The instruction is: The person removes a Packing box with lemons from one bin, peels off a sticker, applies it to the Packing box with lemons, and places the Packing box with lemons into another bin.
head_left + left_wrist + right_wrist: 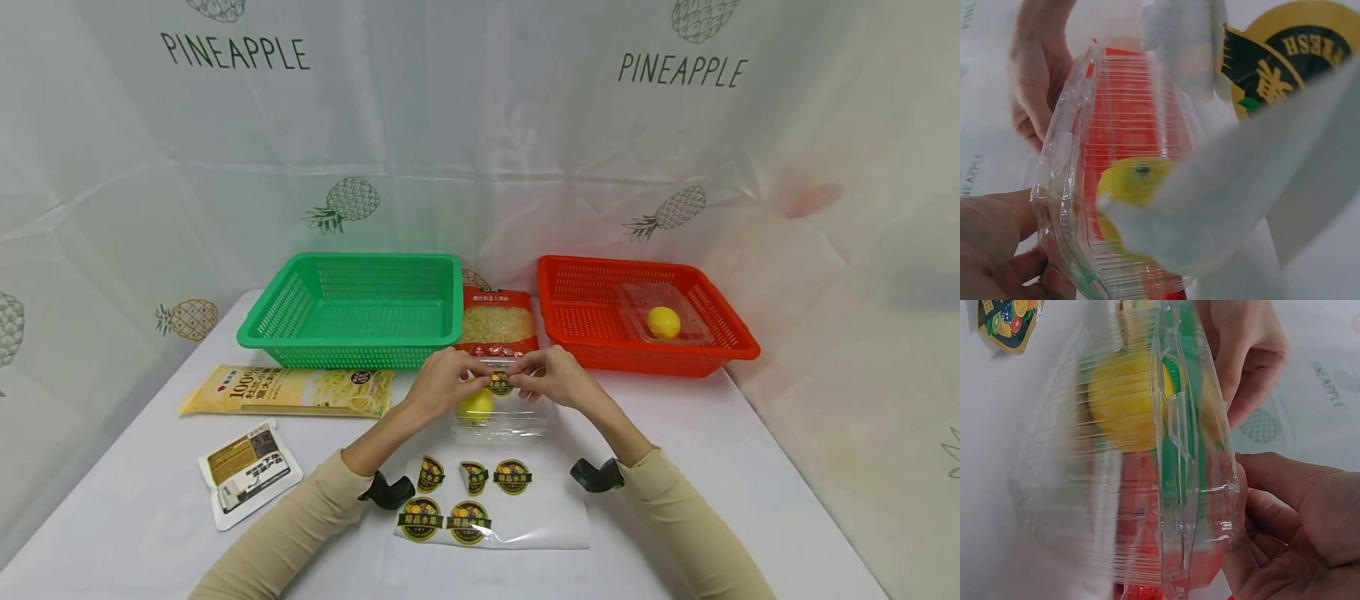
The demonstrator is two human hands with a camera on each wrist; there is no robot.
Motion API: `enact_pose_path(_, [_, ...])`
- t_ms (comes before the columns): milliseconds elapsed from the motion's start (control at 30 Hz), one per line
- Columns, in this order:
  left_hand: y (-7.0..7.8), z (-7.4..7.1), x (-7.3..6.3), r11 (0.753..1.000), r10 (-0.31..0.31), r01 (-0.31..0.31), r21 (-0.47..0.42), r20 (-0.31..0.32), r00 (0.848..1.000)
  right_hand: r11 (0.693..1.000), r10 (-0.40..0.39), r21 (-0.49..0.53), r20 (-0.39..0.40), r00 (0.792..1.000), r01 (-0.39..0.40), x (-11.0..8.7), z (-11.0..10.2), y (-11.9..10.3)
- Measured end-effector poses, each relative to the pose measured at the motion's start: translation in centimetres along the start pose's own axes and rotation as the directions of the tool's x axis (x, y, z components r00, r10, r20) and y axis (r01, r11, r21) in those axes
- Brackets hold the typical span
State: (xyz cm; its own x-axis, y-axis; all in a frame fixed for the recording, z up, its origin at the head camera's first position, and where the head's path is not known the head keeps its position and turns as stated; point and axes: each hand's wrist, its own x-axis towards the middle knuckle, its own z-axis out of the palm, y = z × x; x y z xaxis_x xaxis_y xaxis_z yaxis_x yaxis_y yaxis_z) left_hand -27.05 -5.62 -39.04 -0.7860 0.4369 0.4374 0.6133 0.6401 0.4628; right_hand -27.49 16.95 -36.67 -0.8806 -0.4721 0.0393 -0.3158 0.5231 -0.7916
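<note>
A clear plastic clamshell box [517, 421] with a yellow lemon [476, 406] inside sits mid-table, its lid down. Over the lid, a round black-and-gold fruit sticker [500, 382] lies between both hands. My left hand [444, 383] pinches its left edge with thumb and forefinger; my right hand [558, 377] does likewise at the right edge. From the side, in the right wrist view, the lemon [1125, 400] shows through the ribbed wall, with the fingers right at the lid. Nearer the body lies a backing sheet [540, 521] with several more stickers, some of them partly lifted.
Behind stand a green basket [348, 340] on the left and a red basket [637, 354] holding another clear box [693, 333] with a lemon. Between them is a red pasta packet [497, 321]. A yellow noodle packet [288, 392] and a white-edged pouch [251, 472] lie left.
</note>
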Motion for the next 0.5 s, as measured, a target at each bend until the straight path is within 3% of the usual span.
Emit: enact_pose_path(500, [0.25,-0.15,0.18,1.000,-0.020,0.020,0.000,0.028,0.999,0.999,0.043,-0.002,0.012,0.999,-0.043,0.31,0.06,0.12])
